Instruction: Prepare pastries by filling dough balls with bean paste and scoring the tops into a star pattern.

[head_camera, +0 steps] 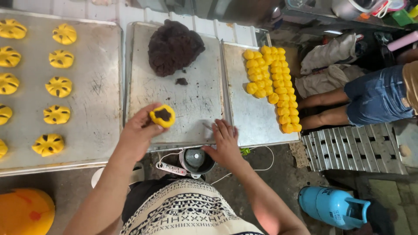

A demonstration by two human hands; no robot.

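My left hand (140, 130) holds a yellow dough piece (163, 115) with dark filling in its middle, above the near edge of the middle metal tray (191, 100). My right hand (225, 142) rests flat on the near edges where the middle tray and the right tray (250, 117) meet, fingers spread, holding nothing. A big lump of dark brown filling (173, 47) lies at the far end of the middle tray, with a small crumb (181, 81) beside it. Several yellow dough balls (273, 82) are packed in rows on the right tray.
The left tray (98, 87) carries several shaped yellow flower-like pastries (58, 86). A small metal pot (197, 161) and a white power strip (173, 169) sit below the trays. A person's legs in denim shorts (374, 95) are at right. A blue gas cylinder (333, 206) lies bottom right, an orange helmet-like object (24, 211) bottom left.
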